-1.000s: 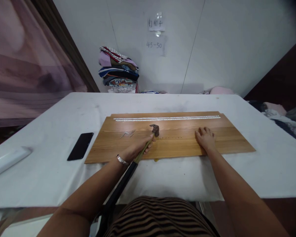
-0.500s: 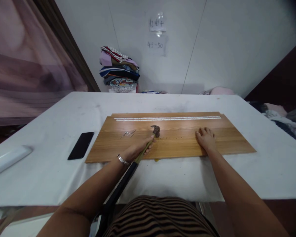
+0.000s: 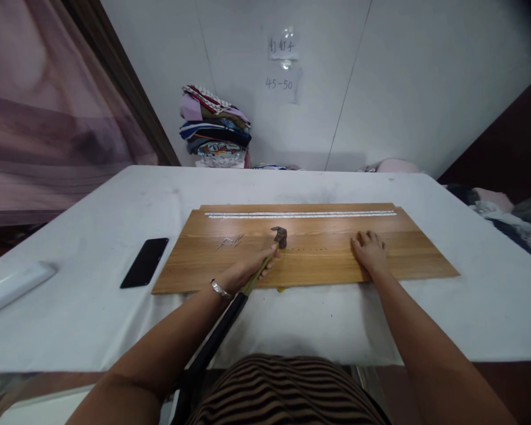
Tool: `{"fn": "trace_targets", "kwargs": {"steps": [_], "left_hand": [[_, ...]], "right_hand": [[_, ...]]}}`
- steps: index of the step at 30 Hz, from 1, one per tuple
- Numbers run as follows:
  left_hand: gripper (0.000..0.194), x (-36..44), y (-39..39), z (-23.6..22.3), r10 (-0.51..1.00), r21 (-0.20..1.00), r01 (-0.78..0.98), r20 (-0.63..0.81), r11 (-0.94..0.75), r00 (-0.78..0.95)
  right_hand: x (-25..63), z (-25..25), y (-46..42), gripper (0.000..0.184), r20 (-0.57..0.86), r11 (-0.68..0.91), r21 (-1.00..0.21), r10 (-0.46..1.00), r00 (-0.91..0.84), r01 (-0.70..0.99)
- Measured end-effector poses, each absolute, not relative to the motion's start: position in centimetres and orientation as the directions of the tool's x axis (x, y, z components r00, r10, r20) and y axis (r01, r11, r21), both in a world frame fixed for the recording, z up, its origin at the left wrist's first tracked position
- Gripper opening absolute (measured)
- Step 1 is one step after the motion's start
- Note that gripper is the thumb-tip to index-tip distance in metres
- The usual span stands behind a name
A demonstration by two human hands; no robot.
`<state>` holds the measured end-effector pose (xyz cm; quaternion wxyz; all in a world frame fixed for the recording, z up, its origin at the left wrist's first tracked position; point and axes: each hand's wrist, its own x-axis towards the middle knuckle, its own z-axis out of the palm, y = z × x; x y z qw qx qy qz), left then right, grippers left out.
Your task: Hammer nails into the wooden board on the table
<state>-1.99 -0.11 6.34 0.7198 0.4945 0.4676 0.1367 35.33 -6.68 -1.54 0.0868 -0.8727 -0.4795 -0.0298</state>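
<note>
board [image 3: 323,265] slightly lower in view

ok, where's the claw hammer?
Centre of the head view: the claw hammer is in the left hand, its metal head over the wooden board, right of the loose nails.

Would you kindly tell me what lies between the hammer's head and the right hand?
The head view shows a row of small dark dots on the board, bare from there to the right hand.

A pink curtain [image 3: 35,118] hangs at upper left; 2 paper notes [image 3: 281,84] stick to the white wall [image 3: 407,88], top middle.
</note>
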Motion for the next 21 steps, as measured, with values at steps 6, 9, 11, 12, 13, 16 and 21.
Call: {"fn": "trace_targets", "kwargs": {"steps": [6, 9, 11, 12, 13, 16, 21], "left_hand": [[0.040, -1.87, 0.26, 6.56, 0.674, 0.844, 0.225, -0.528, 0.488, 0.518], [0.039, -1.81, 0.38, 6.43, 0.673, 0.837, 0.239, -0.540, 0.491, 0.505], [0.040, -1.76, 0.37, 6.33, 0.663, 0.825, 0.257, -0.560, 0.504, 0.496], [0.040, -1.73, 0.35, 6.31, 0.659, 0.819, 0.264, -0.568, 0.509, 0.493], [0.041, -1.71, 0.31, 6.30, 0.658, 0.817, 0.267, -0.571, 0.510, 0.490], [0.041, -1.67, 0.23, 6.37, 0.663, 0.820, 0.268, -0.569, 0.506, 0.486], [0.040, -1.68, 0.41, 6.52, 0.654, 0.827, 0.248, -0.554, 0.505, 0.516]], "right_hand": [[35.27, -1.51, -6.64, 0.055, 0.126, -0.527, -0.134, 0.831, 0.542, 0.839], [35.14, -1.35, -6.63, 0.054, 0.124, -0.529, -0.140, 0.830, 0.544, 0.837], [35.05, -1.23, -6.63, 0.055, 0.123, -0.530, -0.135, 0.829, 0.545, 0.837], [35.01, -1.18, -6.64, 0.055, 0.124, -0.531, -0.131, 0.829, 0.545, 0.837], [34.98, -1.12, -6.64, 0.054, 0.125, -0.531, -0.127, 0.829, 0.545, 0.838], [34.96, -1.00, -6.66, 0.053, 0.124, -0.527, -0.128, 0.832, 0.541, 0.840], [35.04, -1.11, -6.69, 0.055, 0.128, -0.521, -0.138, 0.834, 0.537, 0.842]]}}
